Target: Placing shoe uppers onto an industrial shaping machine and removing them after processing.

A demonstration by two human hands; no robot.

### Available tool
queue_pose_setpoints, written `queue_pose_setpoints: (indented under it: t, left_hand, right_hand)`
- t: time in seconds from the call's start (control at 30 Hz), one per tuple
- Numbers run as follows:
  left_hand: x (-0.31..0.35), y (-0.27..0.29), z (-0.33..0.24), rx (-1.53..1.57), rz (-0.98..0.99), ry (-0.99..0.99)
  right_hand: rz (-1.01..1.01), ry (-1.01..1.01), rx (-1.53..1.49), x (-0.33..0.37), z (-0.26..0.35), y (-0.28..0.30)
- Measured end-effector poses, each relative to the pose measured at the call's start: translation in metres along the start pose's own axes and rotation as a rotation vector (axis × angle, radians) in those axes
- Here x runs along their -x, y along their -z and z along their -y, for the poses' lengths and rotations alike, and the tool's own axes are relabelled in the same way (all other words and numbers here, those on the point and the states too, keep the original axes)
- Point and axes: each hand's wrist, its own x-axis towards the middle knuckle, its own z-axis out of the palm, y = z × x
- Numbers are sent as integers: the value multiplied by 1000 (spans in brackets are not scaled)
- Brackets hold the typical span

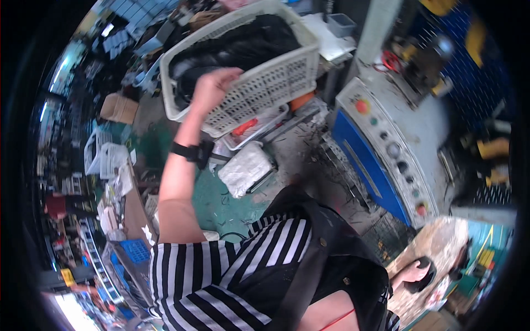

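My left hand [214, 88] is at the near rim of a white slatted plastic crate [265, 85]. Its fingers are curled and look closed over that rim, though motion softens them. Black pieces [237, 47] fill much of the crate; their shape is hard to make out. Far to the lower right, my right hand [414, 271] has its fingers round a dark rounded piece [424, 278], above a brown worn surface [441, 237]. Part of that piece is hidden by the hand.
A machine with a blue front and a button panel [389, 146] stands to the right of the crate. Below the crate are a tray with an orange thing [244, 128] and a white-covered box [247, 168]. A cardboard box [118, 107] and white baskets [105, 154] lie left.
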Motion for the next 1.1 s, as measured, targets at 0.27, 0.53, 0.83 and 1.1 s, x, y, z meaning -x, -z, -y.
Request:
queue_pose_setpoints:
  t: [0.27,0.53,0.83,1.1]
  left_hand:
    - [-15,124,119,-700,803,49]
    - [-30,143,127,-453,988,216]
    - [-130,109,-6,-150,556,-194]
    - [-140,-28,-216,344,825,-509]
  right_hand:
    - [667,152,-953,-8,309,-49]
    - [892,408,-1152,-12,454,27]
    - [1043,408,-1443,-45,504,119]
    - [1187,901,-1504,-140,511,209]
